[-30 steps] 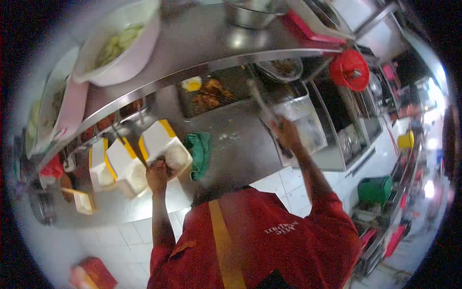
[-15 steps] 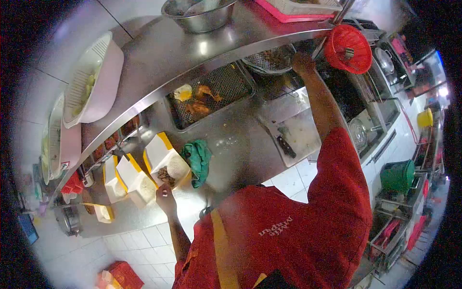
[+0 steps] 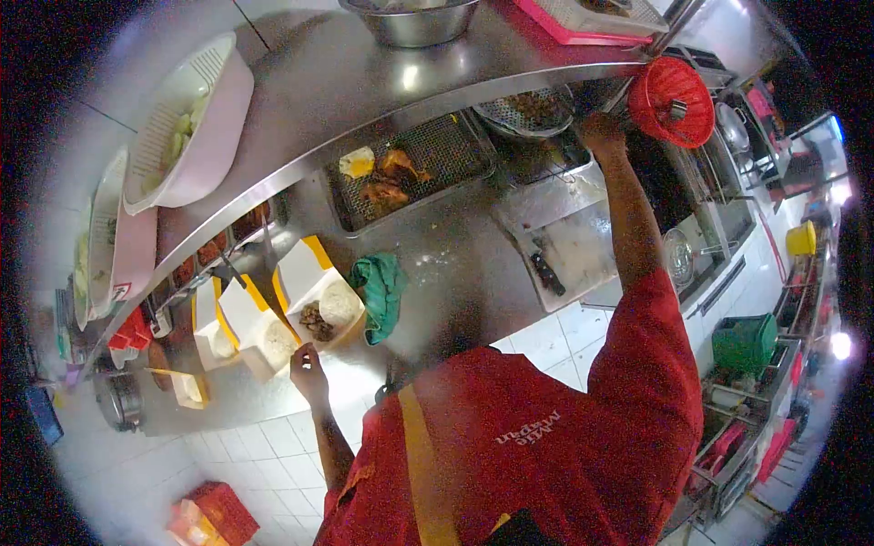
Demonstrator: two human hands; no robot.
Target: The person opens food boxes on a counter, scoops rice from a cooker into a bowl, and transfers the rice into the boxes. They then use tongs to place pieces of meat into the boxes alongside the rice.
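My left hand [image 3: 310, 375] is beside the near edge of an open white box [image 3: 320, 284] with yellow edges. Its fingers are pinched together; what they hold, if anything, is too small to tell. The box holds white rice [image 3: 340, 303] and brown meat pieces [image 3: 315, 322]. My right hand [image 3: 603, 135] is reached out to the right of a metal strainer bowl [image 3: 526, 113] with brown bits; its fingers are dark and unclear. A green cloth [image 3: 379, 296] lies beside the box. Left of it stand more white boxes [image 3: 269, 332] with rice.
A perforated tray [image 3: 437, 150] holds a fried egg [image 3: 356, 163] and browned meat [image 3: 384, 194]. A knife [image 3: 547, 274] lies on a white board [image 3: 583, 250]. A red basket [image 3: 672, 102] hangs at the right. A shelf [image 3: 309, 86] with a pink-white basket [image 3: 196, 127] overhangs the counter.
The view has shifted, moving the counter slightly right. My right hand has moved a little away from the strainer bowl. My left hand stays pinched near the box, now slightly farther from the meat pieces.
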